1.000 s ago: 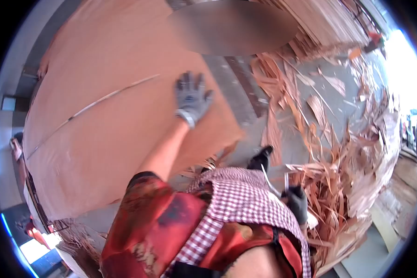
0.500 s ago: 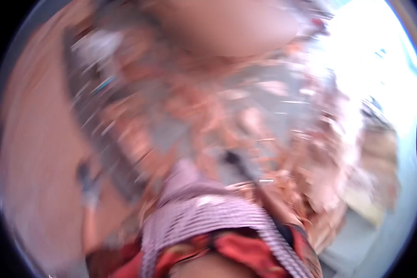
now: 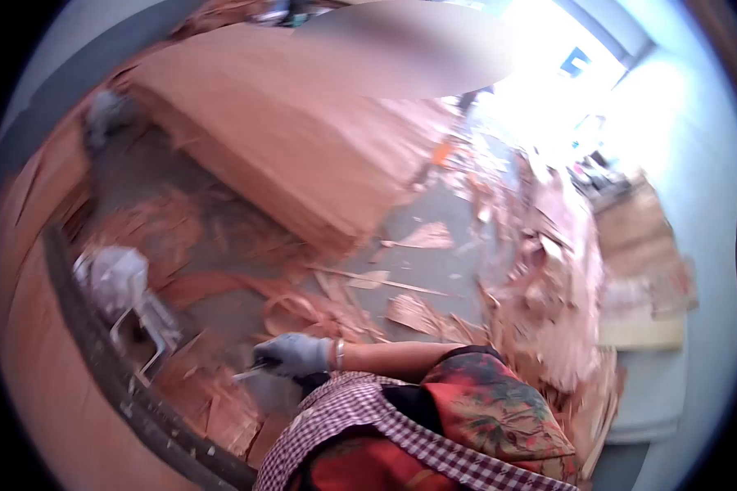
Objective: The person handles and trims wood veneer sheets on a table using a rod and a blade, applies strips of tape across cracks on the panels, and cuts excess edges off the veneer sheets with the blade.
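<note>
My right hand (image 3: 296, 355), in a grey glove with a bangle at the wrist, reaches leftward across my front. Its fingers are closed around a thin, pale, blade-like piece (image 3: 247, 375) that sticks out to the left; its exact kind is hard to make out. Beneath and beyond the hand lie torn reddish-brown sheet scraps (image 3: 303, 315), looking like wood veneer. My left hand is out of view.
A big stack of reddish veneer sheets (image 3: 262, 139) stands ahead. To the left, a white plastic bag (image 3: 119, 274) and a bent metal frame (image 3: 149, 360) lie by a dark beam (image 3: 98, 344). Scraps pile up (image 3: 549, 319) at right, near a pale wall (image 3: 704, 155).
The view has swung and steadied from a blur, bringing the big stack into sight ahead. My right hand has come across leftward, and my left hand has left the view.
</note>
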Demonstrator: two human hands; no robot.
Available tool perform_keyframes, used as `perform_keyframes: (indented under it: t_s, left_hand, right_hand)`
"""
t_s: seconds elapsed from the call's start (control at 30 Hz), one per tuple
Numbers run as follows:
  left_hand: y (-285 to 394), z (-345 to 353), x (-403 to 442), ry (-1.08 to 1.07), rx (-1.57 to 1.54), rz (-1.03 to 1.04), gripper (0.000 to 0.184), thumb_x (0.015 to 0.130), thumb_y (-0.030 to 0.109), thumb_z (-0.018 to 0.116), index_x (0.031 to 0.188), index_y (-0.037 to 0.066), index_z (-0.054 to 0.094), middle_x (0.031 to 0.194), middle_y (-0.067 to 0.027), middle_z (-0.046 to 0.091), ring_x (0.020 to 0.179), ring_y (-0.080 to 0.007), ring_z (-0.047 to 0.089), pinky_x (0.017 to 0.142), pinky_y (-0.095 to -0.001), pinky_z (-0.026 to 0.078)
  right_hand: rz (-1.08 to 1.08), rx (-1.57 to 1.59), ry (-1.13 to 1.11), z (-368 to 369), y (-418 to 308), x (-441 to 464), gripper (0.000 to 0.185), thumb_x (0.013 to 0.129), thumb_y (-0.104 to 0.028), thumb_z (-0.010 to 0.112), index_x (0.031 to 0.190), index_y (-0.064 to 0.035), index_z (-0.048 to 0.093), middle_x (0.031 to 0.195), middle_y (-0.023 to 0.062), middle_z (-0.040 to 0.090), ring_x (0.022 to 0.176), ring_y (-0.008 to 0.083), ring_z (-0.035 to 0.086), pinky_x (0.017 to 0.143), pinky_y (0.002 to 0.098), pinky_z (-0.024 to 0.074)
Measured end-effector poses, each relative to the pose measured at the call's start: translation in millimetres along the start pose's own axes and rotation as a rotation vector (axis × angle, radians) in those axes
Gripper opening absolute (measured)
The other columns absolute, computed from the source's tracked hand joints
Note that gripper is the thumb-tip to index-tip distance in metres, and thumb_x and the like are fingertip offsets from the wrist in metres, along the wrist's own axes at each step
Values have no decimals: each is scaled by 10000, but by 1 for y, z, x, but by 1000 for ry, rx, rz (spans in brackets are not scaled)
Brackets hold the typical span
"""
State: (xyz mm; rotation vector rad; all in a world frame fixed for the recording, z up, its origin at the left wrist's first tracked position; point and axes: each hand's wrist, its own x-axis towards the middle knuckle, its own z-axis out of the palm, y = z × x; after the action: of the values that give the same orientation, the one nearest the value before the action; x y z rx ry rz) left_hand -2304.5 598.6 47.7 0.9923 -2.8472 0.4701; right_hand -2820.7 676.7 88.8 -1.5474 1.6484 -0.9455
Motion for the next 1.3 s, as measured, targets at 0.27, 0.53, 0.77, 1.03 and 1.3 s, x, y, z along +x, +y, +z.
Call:
perform_keyframes:
  t_s: [0.27, 0.53, 0.77, 1.03, 1.3]
  left_hand:
    - [27, -33, 99, -147, -319, -435, 387, 751, 176, 588, 1107, 30, 546, 1098, -173, 530, 1023, -347, 495, 890, -464, 387]
    - [1, 30, 304, -82, -214, -840, 559, 824, 292, 558, 1301, 38, 417, 1364, -182, 373, 1283, -356, 317, 1056, -515, 213]
    - [-40, 118, 318, -273, 66, -1212, 607, 871, 341, 475, 1364, 22, 322, 1425, -176, 304, 1327, -342, 257, 1087, -505, 129]
    - [-49, 104, 336, -335, -9, -1257, 594, 853, 321, 472, 1329, -13, 352, 1392, -190, 345, 1306, -363, 284, 1079, -525, 131]
    - [-59, 110, 332, -426, -69, -1269, 668, 783, 322, 529, 1334, -3, 336, 1387, -195, 332, 1303, -382, 265, 1064, -562, 152]
  right_hand:
    - [54, -54, -254, -25, 28, 123, 227, 797, -194, 641, 957, -38, 604, 857, 170, 639, 792, 300, 627, 703, 354, 477]
    - [-39, -1, -392, -61, 62, 318, 200, 832, -172, 616, 973, -31, 598, 820, 165, 633, 774, 317, 629, 653, 347, 481]
    - [-58, -132, -464, -108, 60, 480, 191, 825, -172, 625, 954, -34, 596, 814, 164, 637, 744, 298, 642, 641, 330, 486]
    - [-158, 22, -738, -39, 26, 607, 193, 833, -145, 626, 980, -26, 589, 834, 125, 653, 711, 206, 623, 666, 306, 478]
    - [154, 404, -811, -1, 21, 735, 145, 825, -74, 613, 950, -9, 580, 761, 34, 619, 639, 104, 559, 575, 235, 445]
